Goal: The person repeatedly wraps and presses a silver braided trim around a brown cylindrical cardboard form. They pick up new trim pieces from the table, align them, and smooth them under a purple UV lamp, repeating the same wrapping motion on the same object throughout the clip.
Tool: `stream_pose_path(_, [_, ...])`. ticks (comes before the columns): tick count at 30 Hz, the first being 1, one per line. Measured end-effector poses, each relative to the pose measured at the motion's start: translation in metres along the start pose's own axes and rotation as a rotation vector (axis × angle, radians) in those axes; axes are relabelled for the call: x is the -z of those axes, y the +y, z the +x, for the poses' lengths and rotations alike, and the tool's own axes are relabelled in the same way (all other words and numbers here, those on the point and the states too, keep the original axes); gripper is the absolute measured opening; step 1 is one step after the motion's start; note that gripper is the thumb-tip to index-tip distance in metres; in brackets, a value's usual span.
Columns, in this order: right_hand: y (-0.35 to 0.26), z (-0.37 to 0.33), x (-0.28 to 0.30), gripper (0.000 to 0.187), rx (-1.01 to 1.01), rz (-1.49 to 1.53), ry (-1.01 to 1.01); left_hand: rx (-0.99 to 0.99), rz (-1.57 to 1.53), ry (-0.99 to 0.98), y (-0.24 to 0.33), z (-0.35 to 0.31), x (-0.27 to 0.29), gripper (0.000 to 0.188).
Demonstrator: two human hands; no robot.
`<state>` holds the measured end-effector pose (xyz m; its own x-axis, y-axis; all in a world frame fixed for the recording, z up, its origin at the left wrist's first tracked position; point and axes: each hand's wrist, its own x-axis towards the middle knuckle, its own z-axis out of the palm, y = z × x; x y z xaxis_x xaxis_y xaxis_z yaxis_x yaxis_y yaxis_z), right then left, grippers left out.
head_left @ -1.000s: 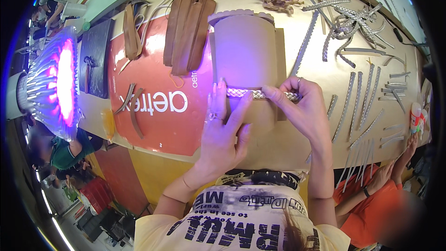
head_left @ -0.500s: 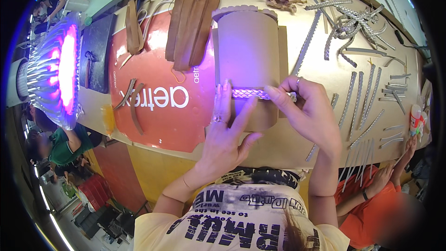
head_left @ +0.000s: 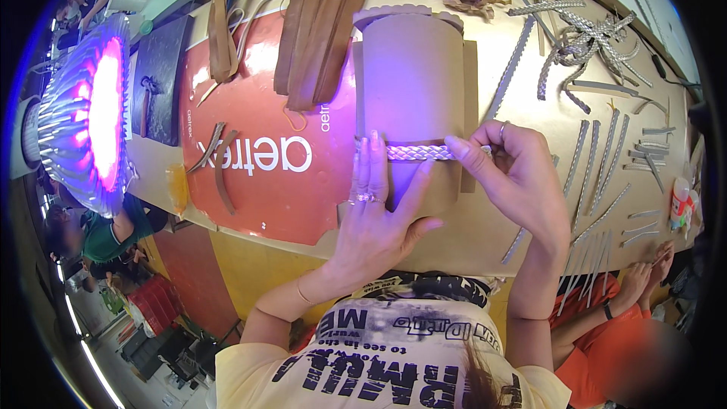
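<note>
Running from the outspread left hand (head_left: 376, 220), the braided strip (head_left: 415, 153) reaches into the pinching grip of the right hand (head_left: 524, 180).

We're looking at a craft workshop: along the long gold-topped table (head_left: 477, 235) we spot stacked flat brown leather-like strips (head_left: 318, 45), a tangle of grey braided cords (head_left: 594, 42), a finned silver lamp (head_left: 83, 117) glowing pink, and a co-worker in orange (head_left: 598, 341) at the edge!

A violet-pink lamp (head_left: 85, 117) glares left; the dark edges bend.
</note>
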<state>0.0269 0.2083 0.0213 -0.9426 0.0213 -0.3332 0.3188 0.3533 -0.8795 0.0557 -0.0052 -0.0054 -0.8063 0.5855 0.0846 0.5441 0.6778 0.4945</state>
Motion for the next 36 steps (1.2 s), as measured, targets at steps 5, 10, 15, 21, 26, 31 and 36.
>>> stream_pose_path(5, [-0.008,-0.001,0.002,0.035,0.014,-0.037,0.008,-0.019,0.048,0.011,0.000,0.000,-0.002,0.069])
stream_pose_path(10, [-0.018,-0.004,0.004,0.028,0.005,-0.060,-0.005,-0.036,0.069,0.034,0.001,0.004,-0.001,0.069])
stream_pose_path(15, [-0.023,-0.011,0.004,0.026,0.171,-0.069,0.020,-0.007,0.072,0.018,0.007,0.006,0.003,0.070])
stream_pose_path(21, [-0.009,-0.003,0.010,0.026,0.014,-0.019,-0.036,-0.015,0.048,0.017,0.006,0.007,0.005,0.071])
stream_pose_path(26, [0.006,-0.001,0.006,0.025,-0.047,0.160,-0.063,-0.015,0.023,0.014,0.006,0.007,0.005,0.072])
stream_pose_path(31, [0.012,-0.001,0.002,0.023,-0.080,0.234,-0.066,0.003,-0.002,0.008,0.007,0.007,0.005,0.073])
stream_pose_path(36, [0.014,0.000,-0.001,0.023,-0.094,0.243,-0.057,0.000,0.022,0.000,0.007,0.006,0.006,0.074])
